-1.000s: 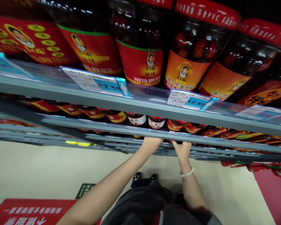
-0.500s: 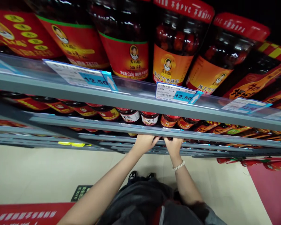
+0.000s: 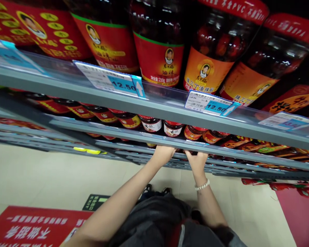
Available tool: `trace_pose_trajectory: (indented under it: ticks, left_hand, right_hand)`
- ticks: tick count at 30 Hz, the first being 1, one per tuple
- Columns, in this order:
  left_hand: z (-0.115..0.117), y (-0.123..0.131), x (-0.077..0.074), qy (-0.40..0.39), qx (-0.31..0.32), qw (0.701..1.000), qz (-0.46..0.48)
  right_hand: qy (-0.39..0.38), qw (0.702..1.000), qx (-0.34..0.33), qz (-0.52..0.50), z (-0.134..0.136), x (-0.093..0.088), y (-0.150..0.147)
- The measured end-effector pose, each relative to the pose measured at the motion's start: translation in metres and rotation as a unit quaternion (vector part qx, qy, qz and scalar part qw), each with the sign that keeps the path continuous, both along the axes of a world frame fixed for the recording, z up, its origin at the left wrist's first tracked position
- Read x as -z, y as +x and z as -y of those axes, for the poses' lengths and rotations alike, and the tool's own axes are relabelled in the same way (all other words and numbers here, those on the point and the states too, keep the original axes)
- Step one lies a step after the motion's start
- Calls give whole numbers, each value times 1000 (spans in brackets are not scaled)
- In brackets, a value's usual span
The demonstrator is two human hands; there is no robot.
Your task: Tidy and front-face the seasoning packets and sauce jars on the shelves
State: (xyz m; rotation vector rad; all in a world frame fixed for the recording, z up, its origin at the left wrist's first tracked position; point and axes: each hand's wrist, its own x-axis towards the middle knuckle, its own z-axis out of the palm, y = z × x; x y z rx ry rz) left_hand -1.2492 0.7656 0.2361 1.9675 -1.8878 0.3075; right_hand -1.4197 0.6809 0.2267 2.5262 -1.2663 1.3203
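Note:
Both my arms reach down into a lower shelf of sauce jars. My left hand (image 3: 163,153) goes in under the grey rail (image 3: 134,138) of the shelf above, which hides its fingers. My right hand (image 3: 197,161), with a white bead bracelet (image 3: 202,186) on its wrist, is just to the right of the left hand. Its fingers curl round something dark at the shelf's front, which I cannot make out. Small red-lidded jars (image 3: 172,129) stand in a row right above both hands.
Large chili sauce jars (image 3: 158,51) with red and orange labels fill the top shelf, close to my head. Blue price tags (image 3: 123,82) reading 12.50 hang on its grey edge. Below lie a beige floor (image 3: 41,178), a red floor sticker (image 3: 33,230) and my dark clothing.
Both hands have stayed at the same spot on the lower shelf, shifting only slightly. The view swung left, then back right.

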Motion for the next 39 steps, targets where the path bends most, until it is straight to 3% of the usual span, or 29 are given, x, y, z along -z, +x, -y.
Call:
trace_pose_trajectory:
  ticks: [3,7,13,16,19,21,25,29,35,39]
  left_hand:
    - [0,0,0,-7,5,1000,2]
    - [0,0,1,-16,7,1000,8]
    - [3,-3,4,-35,-6,999,13]
    - [-3,-11,6,-25,0,1000,18]
    - [-24,-24,17,-28,1,998,52]
    - [-45,-32,33,-29,12,996,81]
    - [-90,-32,74,40,16,993,114]
    - [-129,-12,106,102,-55,990,74]
    - [-174,30,116,118,-194,974,-20]
    - [-192,55,116,95,-229,968,-45]
  right_hand:
    - [-11,1000,-12,-14,4,8,0]
    - [26,997,-72,-26,2,2,-14]
    - [-40,999,32,-4,3,9,-6]
    - [-24,999,31,-3,5,11,-2]
    - [12,999,-36,-17,5,6,-6]
    - [14,997,-71,-26,4,2,-9]
    - [-55,998,-31,-1,5,3,-6]
    - [-82,996,-32,-4,10,10,-3]
    - [-62,995,-76,-14,12,10,-9]
    - [-59,998,-16,-1,-16,6,7]
